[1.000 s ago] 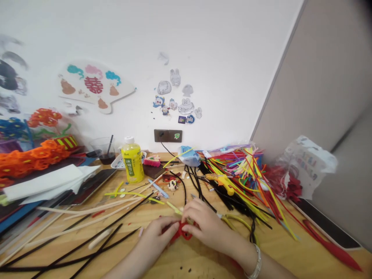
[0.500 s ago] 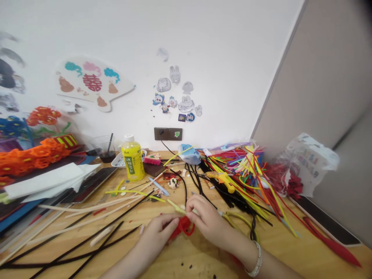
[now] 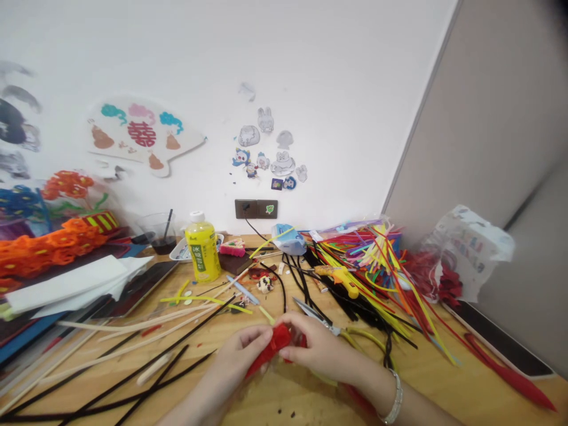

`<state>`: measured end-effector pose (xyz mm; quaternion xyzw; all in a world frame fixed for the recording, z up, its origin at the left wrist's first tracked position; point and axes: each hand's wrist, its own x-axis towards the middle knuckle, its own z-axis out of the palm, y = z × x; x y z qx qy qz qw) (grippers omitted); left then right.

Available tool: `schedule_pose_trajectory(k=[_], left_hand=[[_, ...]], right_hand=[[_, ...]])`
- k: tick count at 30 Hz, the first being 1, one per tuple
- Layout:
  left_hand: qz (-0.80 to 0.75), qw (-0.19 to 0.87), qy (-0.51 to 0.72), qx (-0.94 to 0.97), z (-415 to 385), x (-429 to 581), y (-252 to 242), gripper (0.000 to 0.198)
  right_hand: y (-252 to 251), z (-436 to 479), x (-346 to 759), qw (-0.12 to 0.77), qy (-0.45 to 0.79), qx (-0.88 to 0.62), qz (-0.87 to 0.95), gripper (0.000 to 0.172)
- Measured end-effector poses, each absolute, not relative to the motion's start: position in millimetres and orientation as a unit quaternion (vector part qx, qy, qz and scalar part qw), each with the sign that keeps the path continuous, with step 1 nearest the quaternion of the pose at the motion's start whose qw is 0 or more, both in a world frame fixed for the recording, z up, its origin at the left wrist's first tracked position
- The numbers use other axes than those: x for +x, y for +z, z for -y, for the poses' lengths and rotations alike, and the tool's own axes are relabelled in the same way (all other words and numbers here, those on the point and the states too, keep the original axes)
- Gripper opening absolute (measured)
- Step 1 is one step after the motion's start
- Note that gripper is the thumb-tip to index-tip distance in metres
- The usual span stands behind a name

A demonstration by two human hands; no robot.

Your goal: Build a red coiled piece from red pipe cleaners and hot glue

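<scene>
My left hand (image 3: 243,350) and my right hand (image 3: 315,346) meet at the front middle of the wooden table (image 3: 275,396). Between them they pinch a red pipe-cleaner piece (image 3: 271,346), a fuzzy bunched shape that is partly hidden by my fingers. Just beyond my right hand lie open scissors (image 3: 316,316) with yellow handles. A silver bracelet (image 3: 394,397) circles my right wrist. Loose black pipe cleaners (image 3: 133,378) lie left of my left hand.
A large heap of multicoloured pipe cleaners (image 3: 364,272) with a yellow glue gun (image 3: 339,275) fills the back right. A yellow bottle (image 3: 203,254), wooden sticks (image 3: 133,325), orange pipe-cleaner flowers (image 3: 44,254) and a plastic bag (image 3: 470,251) stand around the table.
The red piece has turned and now extends down to the left. My hands have closed in on it, and the camera view has shifted slightly.
</scene>
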<state>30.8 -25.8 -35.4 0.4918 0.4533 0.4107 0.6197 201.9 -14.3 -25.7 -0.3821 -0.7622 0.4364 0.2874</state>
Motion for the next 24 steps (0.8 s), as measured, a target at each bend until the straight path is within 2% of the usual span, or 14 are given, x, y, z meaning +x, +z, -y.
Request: schedule_pose_trajectory(k=[6,12,19,22,24], left_hand=[[-0.455,0.642,0.449,0.423,22.5,29.0,-36.7,0.036],[-0.454,0.632,0.460,0.427,20.2,27.0,-37.4,0.040],[-0.473,0.586,0.413,0.511,21.8,25.6,-30.1,0.040],[-0.484,0.573,0.399,0.527,21.4,26.0,-28.3,0.043],[-0.498,0.573,0.394,0.518,21.2,26.2,-29.3,0.045]], right_hand=[[-28.2,10.5,203.1,0.284,0.410,-0.389,0.774,0.037],[-22.4,9.8,206.6,0.250,0.372,-0.374,0.812,0.022],[-24.3,12.7,203.9,0.249,0.318,-0.372,0.836,0.013],[-25.6,5.3,207.6,0.265,0.283,-0.378,0.841,0.013],[-24.7,-6.6,217.5,0.297,0.207,-0.426,0.829,0.011]])
